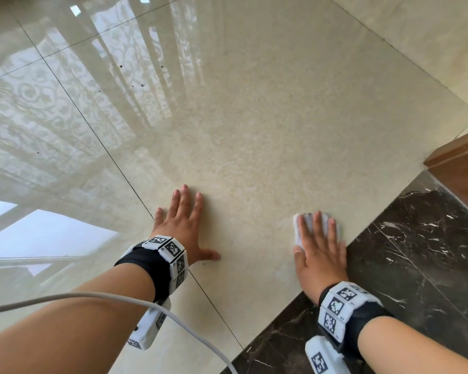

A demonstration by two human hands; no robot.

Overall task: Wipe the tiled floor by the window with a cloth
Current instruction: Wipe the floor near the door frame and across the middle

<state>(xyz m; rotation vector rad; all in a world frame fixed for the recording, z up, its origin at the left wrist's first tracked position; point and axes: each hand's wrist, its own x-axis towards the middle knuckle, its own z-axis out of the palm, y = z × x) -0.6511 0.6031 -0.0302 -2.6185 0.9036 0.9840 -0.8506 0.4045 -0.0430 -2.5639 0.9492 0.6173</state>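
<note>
Glossy cream floor tiles (268, 117) mirror a window and patterned curtain. They meet a dark marble strip (430, 265) and wooden trim (459, 163) on the right, and a white cable (92, 296) crosses the left forearm. The left hand (184, 228) lies flat and spread on bare tile, while the right hand (319, 252) presses straight fingers on a small white cloth (297, 233) beside the marble edge.

The glossy cream tiled floor (268, 117) is faintly mottled, crossed by thin dark grout lines, and mirrors a pale scrolling lace pattern. The polished marble border strip (416, 252) is black-brown with white veins. The small folded cloth (299, 233) is white. The black fabric wristbands (162, 263) carry white blocks printed with black-and-white square codes. The wooden trim (462, 163) is reddish brown.
</note>
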